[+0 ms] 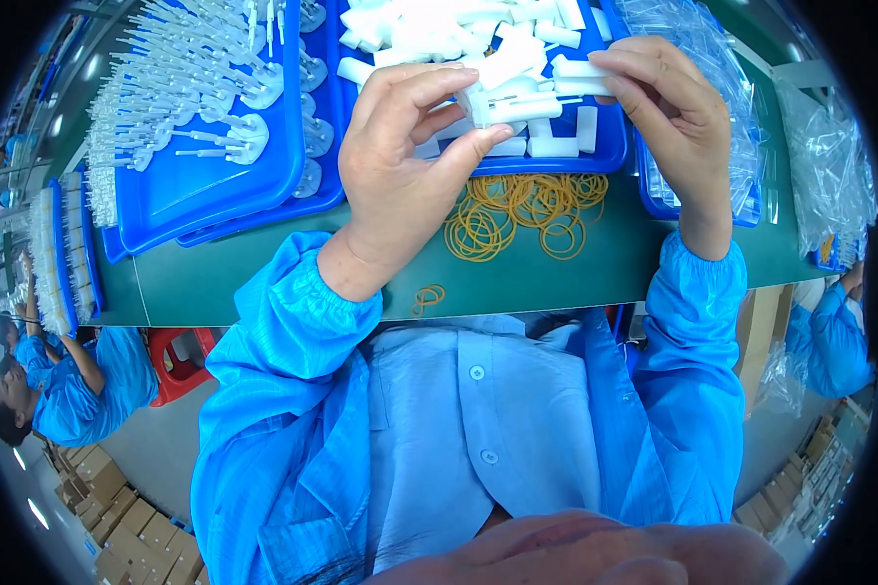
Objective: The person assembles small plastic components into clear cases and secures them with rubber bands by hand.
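My left hand (390,166) is closed around the disc-shaped base of a white pronged plastic part (522,105). Its prongs point to the right, toward my other hand. Between thumb and fingers, my right hand (691,122) pinches a short white tube (581,85), foam-like in look, close to the prong tips. Whether a prong enters the tube is too small to tell. Both hands are above a blue tray (610,156) heaped with white tubes (554,147).
Orange rubber bands (517,210) lie on the green table (361,310), with a few more (427,297) nearer me. Stacked blue trays (190,210) of pronged parts stand at left. Clear plastic pieces (693,58) fill a tray at right. Co-workers sit on either side.
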